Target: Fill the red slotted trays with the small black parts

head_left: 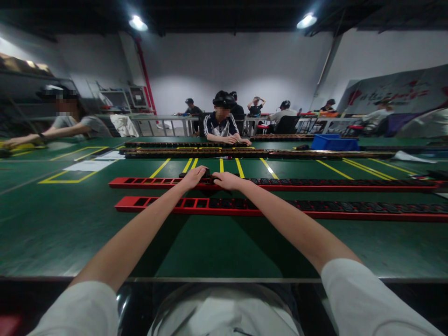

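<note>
Both of my arms reach forward over the farther of two long red slotted strips [164,184]. My left hand [194,177] is closed, its fingers on a small dark block-like part [206,173] above that strip. Close beside it, my right hand [227,180] is also closed, with bent fingertips at the right side of the same dark part. Its exact kind is too small to tell. Flat black pieces fill the strip's slots on the right; open slots show on the left. The nearer red strip [191,211] lies parallel, similarly filled on its right part.
Long dark strips [210,153] lie across the green table [98,242] farther back, near a blue bin [335,143]. Yellow tape lines and white papers [91,165] are on the tabletop. A co-worker [221,122] sits opposite; another person [75,123] reaches in at left.
</note>
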Available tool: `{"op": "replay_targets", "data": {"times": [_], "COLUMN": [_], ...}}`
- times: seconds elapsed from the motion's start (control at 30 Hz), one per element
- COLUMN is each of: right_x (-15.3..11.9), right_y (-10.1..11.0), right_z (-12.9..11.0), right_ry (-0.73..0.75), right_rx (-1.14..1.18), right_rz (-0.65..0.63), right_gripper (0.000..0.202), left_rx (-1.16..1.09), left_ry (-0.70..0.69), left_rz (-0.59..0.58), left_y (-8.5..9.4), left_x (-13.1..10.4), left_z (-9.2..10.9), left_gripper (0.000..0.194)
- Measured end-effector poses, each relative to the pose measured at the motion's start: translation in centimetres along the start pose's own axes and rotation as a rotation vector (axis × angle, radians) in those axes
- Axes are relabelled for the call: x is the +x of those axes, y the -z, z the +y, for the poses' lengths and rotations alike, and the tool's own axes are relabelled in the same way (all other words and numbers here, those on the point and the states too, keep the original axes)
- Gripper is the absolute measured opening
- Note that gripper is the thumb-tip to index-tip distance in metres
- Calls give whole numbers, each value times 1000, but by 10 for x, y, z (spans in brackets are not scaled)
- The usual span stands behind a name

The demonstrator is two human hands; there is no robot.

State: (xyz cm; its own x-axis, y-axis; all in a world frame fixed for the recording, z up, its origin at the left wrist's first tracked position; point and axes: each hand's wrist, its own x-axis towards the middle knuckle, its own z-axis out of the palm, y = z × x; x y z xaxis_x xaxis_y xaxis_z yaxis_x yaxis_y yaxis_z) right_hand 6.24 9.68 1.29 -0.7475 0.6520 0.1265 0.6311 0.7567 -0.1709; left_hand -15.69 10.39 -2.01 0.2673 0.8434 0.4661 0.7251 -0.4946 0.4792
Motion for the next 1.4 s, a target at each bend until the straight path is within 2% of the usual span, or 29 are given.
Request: {"op": "replay_targets", "data": {"times": [0.37,0.5,0.67,1.07,1.27,1.4], "right_x": [2,3,3,6,4,3], "right_y": [-4,-5,-5,-6,-4,-2], "right_z": [5,6,6,7,3,1], "right_ry": [7,-3,19,36,32,22], "right_rx": [14,36,34,24,-8,-17], "right_rz": [7,23,21,12,14,6], "right_gripper": [35,43,38,32,30,27], "left_rx": [80,66,69,203,307,324], "left_ry": [-41,-23,-32,-177,-166,-131], "left_rz": [49,-2,-35,-151,-147,-138], "left_y": [1,0,0,-1,-1,-1], "left_x": [4,2,0,-5,-5,-7], "left_z": [-4,-2,2,9,8,10], "left_gripper": [39,33,36,39,38,45]}}
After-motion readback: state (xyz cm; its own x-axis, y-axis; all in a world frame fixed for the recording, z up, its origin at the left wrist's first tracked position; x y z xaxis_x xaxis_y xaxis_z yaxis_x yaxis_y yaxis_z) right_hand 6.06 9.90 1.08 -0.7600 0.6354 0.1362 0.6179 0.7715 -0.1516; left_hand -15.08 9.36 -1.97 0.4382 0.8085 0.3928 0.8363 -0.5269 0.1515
